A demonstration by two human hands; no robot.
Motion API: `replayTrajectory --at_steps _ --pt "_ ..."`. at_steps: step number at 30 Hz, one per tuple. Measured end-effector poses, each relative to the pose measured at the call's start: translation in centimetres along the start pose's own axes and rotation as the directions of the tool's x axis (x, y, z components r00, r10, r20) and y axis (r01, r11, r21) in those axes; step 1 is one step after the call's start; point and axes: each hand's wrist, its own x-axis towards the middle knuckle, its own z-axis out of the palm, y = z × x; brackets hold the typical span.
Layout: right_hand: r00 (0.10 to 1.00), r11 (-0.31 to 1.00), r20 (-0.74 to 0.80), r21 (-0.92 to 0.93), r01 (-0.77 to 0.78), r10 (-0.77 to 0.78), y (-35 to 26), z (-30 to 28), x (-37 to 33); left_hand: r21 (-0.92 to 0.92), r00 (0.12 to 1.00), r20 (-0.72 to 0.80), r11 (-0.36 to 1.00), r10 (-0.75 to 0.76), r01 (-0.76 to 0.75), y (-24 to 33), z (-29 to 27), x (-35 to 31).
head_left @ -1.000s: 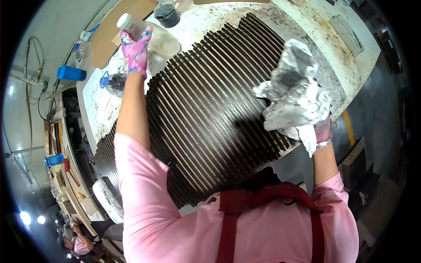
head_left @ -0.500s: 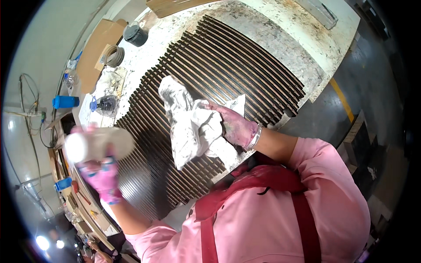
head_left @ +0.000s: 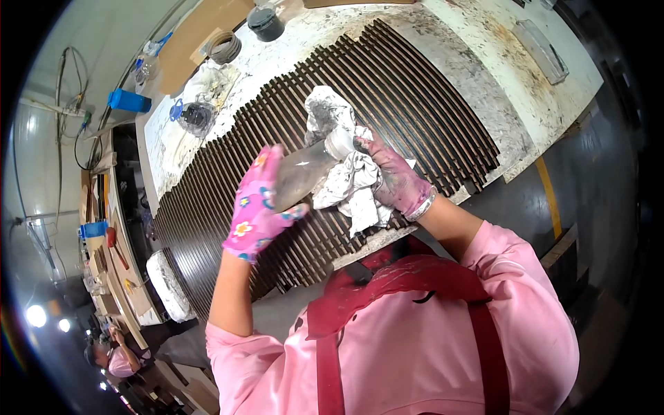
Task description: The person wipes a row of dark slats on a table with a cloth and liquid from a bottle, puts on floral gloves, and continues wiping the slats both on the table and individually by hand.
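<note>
My left hand (head_left: 260,200), in a pink flowered glove, is closed round a greyish see-through bottle (head_left: 299,174), tilted with its white capped end (head_left: 339,143) up and to the right. That end meets my right hand (head_left: 398,178), whose stained pink glove grips a crumpled white cloth (head_left: 353,187). The cloth bunches round and below the bottle's top, so the right fingertips are partly hidden. Beneath both hands many long dark strips (head_left: 415,104) lie side by side across the table.
A stained white tabletop (head_left: 484,90) carries a dark lidded tub (head_left: 265,25), a ring-shaped coil (head_left: 225,47) and a clear jug (head_left: 197,119) at the back left. A white padded block (head_left: 169,285) sits at the strips' left end. Another person (head_left: 121,356) is far off at lower left.
My left hand has brought the bottle from the far left to the cloth in my right hand. The whole view has shifted, and the cloth is more bunched.
</note>
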Motion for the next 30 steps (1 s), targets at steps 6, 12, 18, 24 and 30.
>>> replayTrajectory --at_steps 6,12,18,24,30 --pt "0.967 0.986 0.196 -0.054 -0.157 0.165 -0.3 -0.1 -1.0 -0.149 0.998 0.003 0.987 -0.056 0.056 -3.7 1.1 -1.6" --pt "0.969 0.996 0.248 0.089 -0.027 0.004 -0.7 -1.4 -1.9 0.337 0.998 -0.059 0.941 0.025 -0.004 -2.3 -4.1 -2.6" --pt "0.971 0.984 0.190 0.081 -0.161 0.143 -0.4 -2.7 -1.1 0.552 0.991 0.056 0.823 0.124 -0.134 1.4 -7.5 -2.6" --pt "0.960 0.902 0.240 -0.368 0.226 -0.143 -0.6 -2.0 -1.8 0.703 0.993 0.029 0.704 0.111 -0.099 1.5 -10.8 -2.3" --pt "0.932 0.951 0.329 0.206 -0.228 0.152 -0.4 -4.8 -0.5 0.744 0.986 0.093 0.648 0.139 -0.161 3.8 -12.5 -1.8"
